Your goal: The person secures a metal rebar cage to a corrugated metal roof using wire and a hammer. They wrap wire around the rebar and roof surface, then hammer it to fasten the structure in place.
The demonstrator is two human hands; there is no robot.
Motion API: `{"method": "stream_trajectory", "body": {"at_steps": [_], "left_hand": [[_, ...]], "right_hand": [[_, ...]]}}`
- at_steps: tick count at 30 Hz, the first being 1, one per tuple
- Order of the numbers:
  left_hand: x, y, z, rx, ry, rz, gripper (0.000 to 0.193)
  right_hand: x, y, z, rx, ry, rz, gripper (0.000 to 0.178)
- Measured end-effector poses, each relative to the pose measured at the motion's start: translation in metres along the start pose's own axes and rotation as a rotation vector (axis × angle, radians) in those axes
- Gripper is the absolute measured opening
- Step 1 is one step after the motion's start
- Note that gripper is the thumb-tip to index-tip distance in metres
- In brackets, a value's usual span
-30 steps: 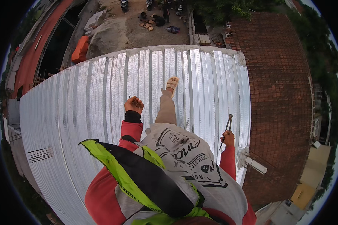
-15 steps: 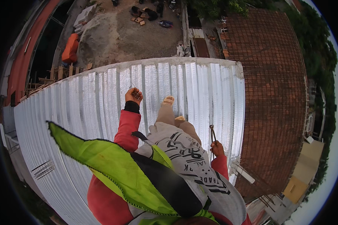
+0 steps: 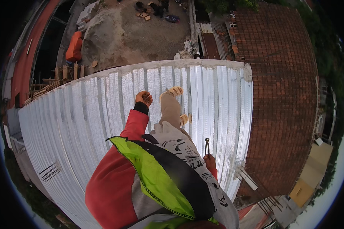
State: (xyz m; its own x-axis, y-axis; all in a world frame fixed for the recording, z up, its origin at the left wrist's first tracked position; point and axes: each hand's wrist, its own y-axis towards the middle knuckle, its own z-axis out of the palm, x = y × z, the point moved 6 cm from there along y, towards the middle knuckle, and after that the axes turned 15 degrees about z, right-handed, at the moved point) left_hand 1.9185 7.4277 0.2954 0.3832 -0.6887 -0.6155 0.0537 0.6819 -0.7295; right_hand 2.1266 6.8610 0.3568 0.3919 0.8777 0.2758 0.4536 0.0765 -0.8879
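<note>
I stand on a ribbed silver metal deck point(image 3: 84, 114), with pale sandals on my feet. My left hand point(image 3: 144, 98) is held out over the deck left of my forward foot, its fingers curled closed; what is in them is too small to make out. In my right hand point(image 3: 210, 162), low beside my right leg, is a pair of dark pincers point(image 3: 206, 147). Its rounded jaws point up and away from me, and my fingers wrap round the handles. A loose lime-green and black vest point(image 3: 153, 183) hangs across my body and covers part of it.
A concrete edge point(image 3: 153, 65) bounds the deck at the far side, with a dirt yard point(image 3: 141, 42) far below. Brown roof tiles point(image 3: 283, 95) lie beyond the right edge. Steel bars stick up at the left point(image 3: 49, 171), and timber pieces point(image 3: 70, 71) stand past the far-left edge.
My feet and body have shifted across the deck. My right hand with the pincers has moved left and nearer to me; my left hand has moved slightly right. The vest flap has swung inward.
</note>
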Motion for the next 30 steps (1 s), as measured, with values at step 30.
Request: {"method": "stream_trajectory", "body": {"at_steps": [30], "left_hand": [[-0.119,0.376,0.349,0.018,0.620,0.170,0.051]], "right_hand": [[0.132,-0.011,0.027,-0.096,0.191,0.093,0.013]]}}
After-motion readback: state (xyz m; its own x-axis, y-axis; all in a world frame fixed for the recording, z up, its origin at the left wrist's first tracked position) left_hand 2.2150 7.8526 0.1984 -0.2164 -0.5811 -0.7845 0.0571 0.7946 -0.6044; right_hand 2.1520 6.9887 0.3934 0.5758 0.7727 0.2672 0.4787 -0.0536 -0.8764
